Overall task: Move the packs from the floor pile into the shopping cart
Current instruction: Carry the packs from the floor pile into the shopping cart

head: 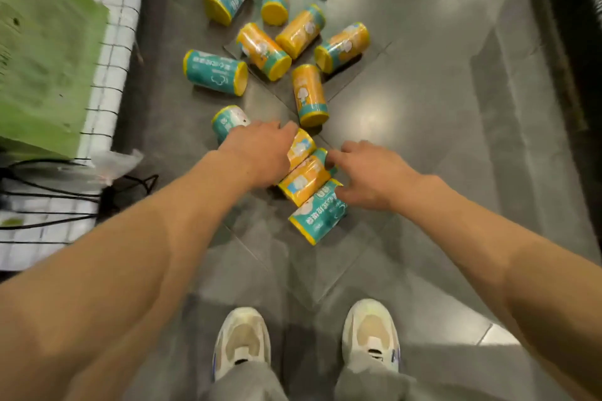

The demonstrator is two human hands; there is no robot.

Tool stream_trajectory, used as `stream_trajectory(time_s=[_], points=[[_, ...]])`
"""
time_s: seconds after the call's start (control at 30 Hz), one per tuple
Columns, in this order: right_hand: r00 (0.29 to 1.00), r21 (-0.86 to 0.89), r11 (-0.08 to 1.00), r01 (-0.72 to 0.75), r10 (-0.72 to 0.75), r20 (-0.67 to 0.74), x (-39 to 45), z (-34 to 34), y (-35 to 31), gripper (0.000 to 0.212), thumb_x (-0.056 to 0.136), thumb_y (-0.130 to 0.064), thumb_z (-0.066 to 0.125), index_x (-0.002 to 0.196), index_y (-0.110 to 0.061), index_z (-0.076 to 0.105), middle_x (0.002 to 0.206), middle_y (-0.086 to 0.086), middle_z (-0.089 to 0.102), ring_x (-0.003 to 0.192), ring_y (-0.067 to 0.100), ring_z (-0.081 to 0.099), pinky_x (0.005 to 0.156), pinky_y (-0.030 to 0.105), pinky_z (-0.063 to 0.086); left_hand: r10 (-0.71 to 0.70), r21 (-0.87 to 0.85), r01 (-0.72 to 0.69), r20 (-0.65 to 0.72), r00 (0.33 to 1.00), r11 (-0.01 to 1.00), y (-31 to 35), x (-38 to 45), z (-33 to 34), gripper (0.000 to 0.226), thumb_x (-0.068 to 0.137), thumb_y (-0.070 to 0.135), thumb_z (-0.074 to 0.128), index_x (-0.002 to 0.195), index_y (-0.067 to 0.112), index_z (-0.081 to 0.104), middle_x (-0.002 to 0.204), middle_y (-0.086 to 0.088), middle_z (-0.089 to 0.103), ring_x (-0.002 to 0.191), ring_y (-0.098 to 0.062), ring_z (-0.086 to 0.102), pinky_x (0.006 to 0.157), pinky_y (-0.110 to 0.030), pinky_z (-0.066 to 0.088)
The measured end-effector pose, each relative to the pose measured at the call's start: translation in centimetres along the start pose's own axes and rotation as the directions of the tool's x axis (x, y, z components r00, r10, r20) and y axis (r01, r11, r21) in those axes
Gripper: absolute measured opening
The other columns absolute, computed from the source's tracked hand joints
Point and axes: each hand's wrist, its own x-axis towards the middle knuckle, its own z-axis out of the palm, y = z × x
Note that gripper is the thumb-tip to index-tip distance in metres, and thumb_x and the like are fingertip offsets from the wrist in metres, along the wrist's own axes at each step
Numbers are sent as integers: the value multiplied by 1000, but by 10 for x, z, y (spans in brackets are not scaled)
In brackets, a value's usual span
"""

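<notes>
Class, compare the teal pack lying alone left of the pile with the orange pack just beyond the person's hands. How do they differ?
The teal pack has a mostly teal wrapper; the orange pack is mostly orange with a teal band. The teal pack lies crosswise, its yellow end facing right; the orange pack points towards the person, its yellow end nearest the hands. The teal pack looks fatter. Both are cylinders with yellow ends, lying on the grey floor, untouched.

my pale sneakers [242,340] are standing on the grey tiled floor [423,107]. black cords [49,192] are trailing beside a clear plastic bag [117,164] at my left.
</notes>
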Motion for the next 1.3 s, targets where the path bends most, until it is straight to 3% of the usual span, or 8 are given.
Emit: stream_trajectory(time_s=[0.07,0.2,0.47,0.67,0.83,0.97,1.13,1.3], points=[[999,-47,998,32,-33,-1,19,30,9,47,88,-36,63,133,-26,51,125,5,55,115,30,54,76,33,38,8,13,-8,-12,1000,1000,-5,23,29,40,95,26,50,134,18,43,131,-12,53,123,-37,52,86,-45,44],[996,-108,991,84,-82,29,46,64,15,52,86,-36,64,135,-27,50,129,4,55,117,31,53,86,40,48,22,8,-22,-73,997,1000,-20,52,60,43,96,26,51,138,17,43,135,-13,53,125,-38,52,95,-49,46],[970,-259,939,226,-193,145,62,92,11,61,78,-41,70,135,-32,51,127,0,56,119,27,55,94,39,48,31,105,-18,-122,992,994,-53,66,49,48,94,26,52,140,19,41,133,-12,52,124,-38,53,93,-51,49],[956,-329,902,279,-227,187,64,117,10,93,68,-57,83,147,-32,39,134,3,48,116,27,53,98,42,50,-2,147,18,-107,994,989,-66,50,40,45,95,29,54,137,18,42,127,-12,53,120,-38,55,90,-54,50],[937,-132,976,172,-121,327,59,146,5,98,62,-48,91,141,-27,37,128,5,53,113,28,59,88,40,53,-5,146,13,-51,999,989,-63,42,50,48,97,29,52,141,18,39,132,-12,51,121,-36,53,84,-46,46],[943,-30,994,106,-91,321,56,152,4,93,66,-40,91,139,-24,36,128,5,54,111,27,59,86,39,53,10,148,-3,-48,999,989,-54,43,50,50,97,30,51,144,20,38,133,-11,51,122,-36,53,88,-49,49],[966,34,997,66,-72,249,45,142,12,81,63,-32,90,125,-19,39,115,4,61,98,25,61,79,37,54,48,108,-43,-39,998,993,-39,45,53,52,96,30,53,145,21,37,134,-10,51,124,-34,53,90,-47,48],[997,274,961,-43,21,80,18,100,35,78,61,-32,89,122,-21,41,103,0,62,92,24,63,78,39,56,76,-40,-78,-36,996,996,-23,51,64,51,94,32,56,141,18,42,133,-12,53,123,-35,52,98,-51,48]])
